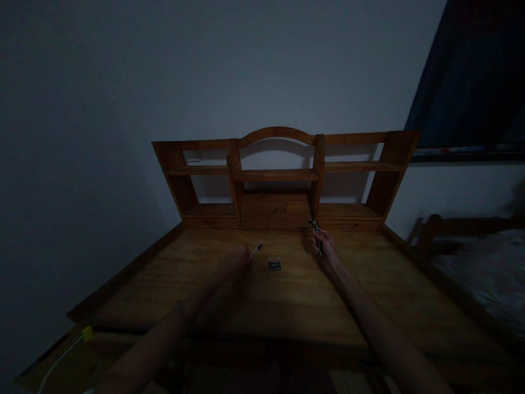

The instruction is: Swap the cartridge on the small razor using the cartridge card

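My left hand (243,255) is closed round a thin white brush (256,250) with a dark head, which looks like a toothbrush and points up to the right. Farther right, near the shelf's foot, my right hand (324,246) grips a slim dark tool (317,238) with a shiny metal head across its top. In this dim light its exact kind does not show. Between my hands a small case (274,265) lies on the wooden desk (287,306). It has a clear part at the back and rows of small light marks on dark; neither hand touches it.
A wooden shelf unit (275,175) with open compartments rises along the desk's back edge, against the wall. Raised rims run along both desk sides. At the lower left are a yellow object (87,333) and a white cable (61,361). Pale bedding (488,273) lies at the right.
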The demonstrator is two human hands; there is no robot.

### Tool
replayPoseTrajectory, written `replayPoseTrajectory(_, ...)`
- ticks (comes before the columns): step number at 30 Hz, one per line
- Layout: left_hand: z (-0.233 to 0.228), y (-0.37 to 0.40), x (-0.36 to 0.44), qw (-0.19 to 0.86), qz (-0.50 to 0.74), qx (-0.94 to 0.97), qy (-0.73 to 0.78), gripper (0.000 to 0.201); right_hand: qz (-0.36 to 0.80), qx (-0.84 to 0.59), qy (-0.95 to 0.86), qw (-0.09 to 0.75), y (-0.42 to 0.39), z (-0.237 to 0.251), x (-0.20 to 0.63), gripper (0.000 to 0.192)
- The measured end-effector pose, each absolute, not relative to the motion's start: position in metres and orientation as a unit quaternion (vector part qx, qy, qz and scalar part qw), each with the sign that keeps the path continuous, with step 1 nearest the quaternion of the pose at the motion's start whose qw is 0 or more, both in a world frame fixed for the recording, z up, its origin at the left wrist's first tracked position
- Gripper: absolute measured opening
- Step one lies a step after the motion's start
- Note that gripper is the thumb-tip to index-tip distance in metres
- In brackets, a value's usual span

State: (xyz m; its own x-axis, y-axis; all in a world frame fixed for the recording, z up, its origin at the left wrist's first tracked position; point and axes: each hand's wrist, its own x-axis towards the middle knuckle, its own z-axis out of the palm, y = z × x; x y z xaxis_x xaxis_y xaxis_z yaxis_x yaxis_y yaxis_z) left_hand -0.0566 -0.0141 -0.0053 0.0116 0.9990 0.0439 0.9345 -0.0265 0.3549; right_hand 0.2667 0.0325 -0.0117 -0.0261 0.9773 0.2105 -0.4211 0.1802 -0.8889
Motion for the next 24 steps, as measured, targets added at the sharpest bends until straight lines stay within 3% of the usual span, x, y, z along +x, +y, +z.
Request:
replayPoseTrajectory(5,-0.004,-0.007,-0.059,0.12,0.124,0.699,0.694,0.009,0.56,-0.298,-0.448,0.63,0.031,-0.011,0.259,0.035)
replayPoseTrajectory(15,-0.005,-0.004,-0.053,0.14,0.104,0.679,0.713,0.015,0.668,-0.249,-0.468,0.522,0.034,-0.025,0.255,0.029)
replayPoseTrajectory(24,0.003,-0.005,-0.046,0.245,0.148,0.638,0.715,0.015,0.637,-0.269,-0.503,0.518,0.029,-0.02,0.251,0.029)
